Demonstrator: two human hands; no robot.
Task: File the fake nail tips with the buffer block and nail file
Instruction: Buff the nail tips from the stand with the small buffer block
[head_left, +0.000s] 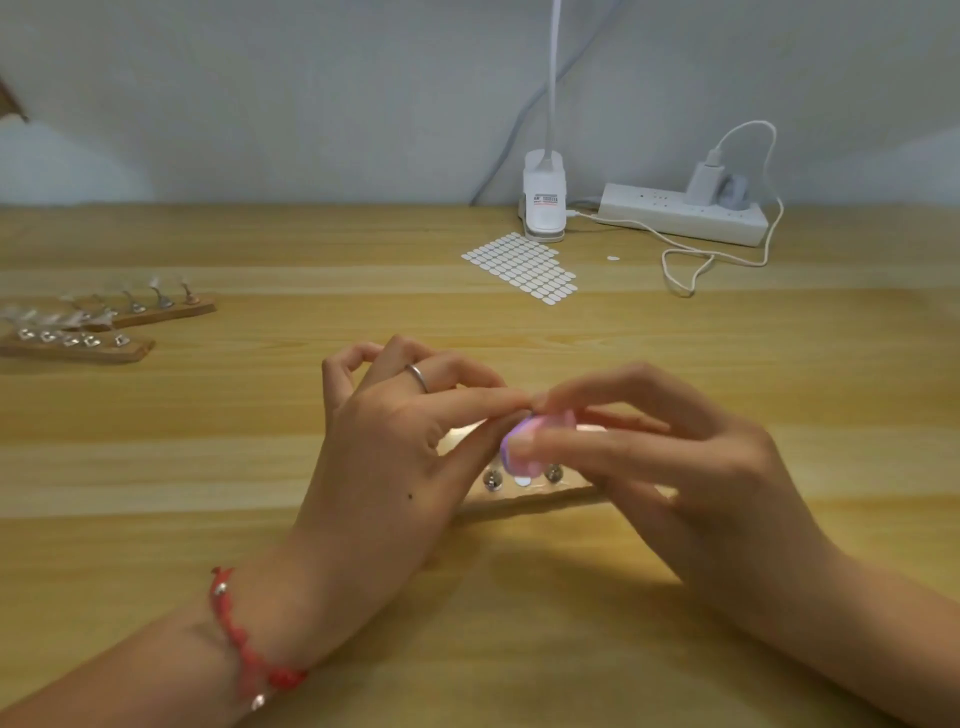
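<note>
The blurred pink-and-lilac buffer block (524, 441), over the middle of the pale wooden table (519, 649), is gripped by the right hand (691, 457). The left hand (395, 441) pinches thumb to forefinger at its top; what they hold cannot be told. A metal-studded wooden strip (524, 500) lies beneath.

Left grip (395, 436): back up, thumb and forefinger pinched together, their hold hidden; other fingers curled.
Right grip (675, 452): thumb and fingers pinch a blurred pink buffer block (514, 465).
Forearms: angled inward, grips meeting.
</note>
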